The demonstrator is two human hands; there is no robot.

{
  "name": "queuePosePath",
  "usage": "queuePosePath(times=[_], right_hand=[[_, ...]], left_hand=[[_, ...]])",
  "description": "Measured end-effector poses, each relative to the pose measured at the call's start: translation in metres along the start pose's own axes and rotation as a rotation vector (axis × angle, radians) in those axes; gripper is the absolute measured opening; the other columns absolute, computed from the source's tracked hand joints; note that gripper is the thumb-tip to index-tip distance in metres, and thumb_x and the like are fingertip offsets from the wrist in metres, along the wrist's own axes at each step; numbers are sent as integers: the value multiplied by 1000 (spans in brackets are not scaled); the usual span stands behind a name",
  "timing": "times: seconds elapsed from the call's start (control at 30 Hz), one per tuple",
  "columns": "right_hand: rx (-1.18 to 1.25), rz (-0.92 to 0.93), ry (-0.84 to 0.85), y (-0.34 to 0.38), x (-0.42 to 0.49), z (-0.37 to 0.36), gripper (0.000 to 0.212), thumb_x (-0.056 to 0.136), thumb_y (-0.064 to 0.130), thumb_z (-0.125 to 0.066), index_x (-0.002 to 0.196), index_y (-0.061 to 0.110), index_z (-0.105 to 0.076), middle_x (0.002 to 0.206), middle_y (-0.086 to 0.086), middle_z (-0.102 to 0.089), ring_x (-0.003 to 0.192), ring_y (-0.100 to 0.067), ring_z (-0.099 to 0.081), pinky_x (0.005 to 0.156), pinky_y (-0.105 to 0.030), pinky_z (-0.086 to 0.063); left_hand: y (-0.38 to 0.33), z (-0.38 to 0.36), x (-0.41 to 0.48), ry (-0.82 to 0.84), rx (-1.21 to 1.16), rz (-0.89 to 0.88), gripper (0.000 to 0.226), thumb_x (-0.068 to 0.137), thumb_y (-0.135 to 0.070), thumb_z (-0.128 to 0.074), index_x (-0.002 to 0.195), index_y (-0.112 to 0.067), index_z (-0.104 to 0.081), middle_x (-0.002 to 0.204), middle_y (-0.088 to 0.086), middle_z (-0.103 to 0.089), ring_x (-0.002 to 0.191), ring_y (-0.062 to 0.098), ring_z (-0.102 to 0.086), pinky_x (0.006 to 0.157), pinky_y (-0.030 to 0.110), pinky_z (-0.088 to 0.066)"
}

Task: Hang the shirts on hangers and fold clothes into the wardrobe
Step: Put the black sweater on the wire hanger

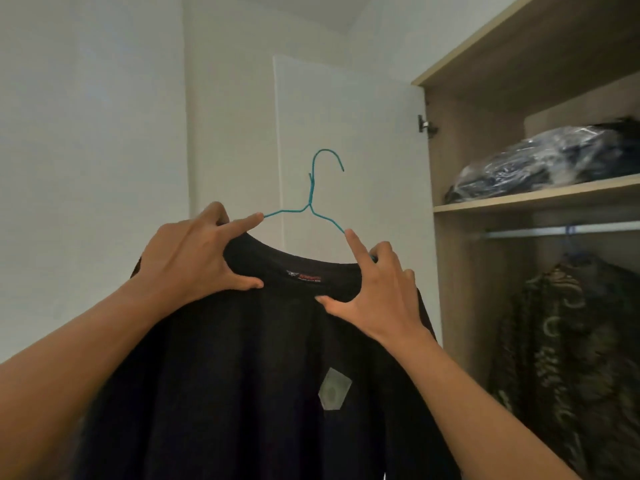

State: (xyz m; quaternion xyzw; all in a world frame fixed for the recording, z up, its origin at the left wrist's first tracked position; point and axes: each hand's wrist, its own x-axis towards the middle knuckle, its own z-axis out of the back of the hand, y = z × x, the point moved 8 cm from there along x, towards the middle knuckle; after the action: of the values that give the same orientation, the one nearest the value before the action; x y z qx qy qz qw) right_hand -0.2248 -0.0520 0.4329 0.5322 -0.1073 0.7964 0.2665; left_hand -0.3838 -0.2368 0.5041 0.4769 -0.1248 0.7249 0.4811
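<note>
A black shirt (263,368) hangs on a teal wire hanger (311,199), held up in front of me at chest height. The hanger's hook and upper arms stick out above the collar, where a small red label shows. My left hand (194,258) grips the shirt's left shoulder with the hanger arm inside it. On the other shoulder, my right hand (377,292) pinches the fabric, its index finger lying along the wire. A pale patch shows low on the shirt.
The wardrobe (460,174) stands open at the right, its white door (349,133) swung out behind the hanger. A metal rail (554,232) carries a patterned dark shirt (571,341). Clothes in a plastic bag (540,161) lie on the shelf above.
</note>
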Motion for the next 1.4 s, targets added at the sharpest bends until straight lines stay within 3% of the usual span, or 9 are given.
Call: queuePosePath(times=[0.17,0.27,0.47,0.67,0.8,0.93,1.13,1.3,1.4], right_hand=[[-77,-84,68,-103,-32,4,106,68,88,-43,157,36,-17,108,0,-40,92,-18,-50,79,-40,-53],[-75,-126,112,-154,-38,-3,103,73,84,-47,157,36,-10,112,0,-39,96,-18,-52,85,-37,-53],[15,-231,179,-225,-24,-35,103,80,69,-59,157,35,0,138,-9,-36,117,-33,-50,100,-48,-46],[56,-242,141,-282,22,-87,108,78,62,-66,155,32,4,145,-9,-30,123,-30,-48,97,-47,-50],[59,-203,154,-323,46,-120,114,72,54,-75,154,33,4,144,-8,-30,126,-29,-47,96,-44,-51],[-9,-173,195,-363,68,-144,127,68,47,-80,154,36,14,146,-9,-29,127,-30,-47,97,-44,-51],[-283,-52,225,-400,77,-166,124,67,50,-76,157,23,5,137,-8,-33,114,-29,-51,84,-41,-55],[-332,-85,261,-434,77,-172,125,62,51,-78,156,23,-1,140,-7,-32,115,-32,-53,82,-43,-56],[-401,-158,293,-458,87,-160,122,61,51,-84,153,21,-9,143,-8,-35,117,-33,-55,86,-43,-54]], left_hand=[[-105,-36,28,96,32,-84,100,57,-88,-61,146,-46,-40,105,-7,-50,64,15,-50,48,27,-31],[-154,-52,47,118,29,-112,100,58,-86,-63,146,-46,-40,104,-7,-50,66,16,-56,48,27,-31],[-220,-82,93,136,123,-155,100,62,-82,-67,148,-42,-38,105,-2,-52,70,19,-60,47,27,-35],[-259,-118,148,77,208,-164,98,67,-79,-66,150,-39,-30,111,1,-50,80,19,-61,48,28,-29],[-281,-172,171,64,185,-161,100,66,-77,-68,149,-35,-31,107,3,-50,75,19,-57,47,28,-25],[-304,-234,197,37,110,-187,97,65,-75,-72,145,-28,-42,98,5,-57,74,22,-60,57,31,-33],[-327,-289,203,-155,28,-301,97,52,-71,-81,128,-14,-65,71,11,-59,66,32,-53,64,40,-33],[-362,-305,216,-175,51,-345,103,52,-77,-76,132,-14,-61,82,12,-61,79,32,-53,71,42,-33],[-391,-305,238,-127,71,-355,104,67,-81,-62,148,-19,-42,104,10,-62,96,29,-52,82,44,-33]])
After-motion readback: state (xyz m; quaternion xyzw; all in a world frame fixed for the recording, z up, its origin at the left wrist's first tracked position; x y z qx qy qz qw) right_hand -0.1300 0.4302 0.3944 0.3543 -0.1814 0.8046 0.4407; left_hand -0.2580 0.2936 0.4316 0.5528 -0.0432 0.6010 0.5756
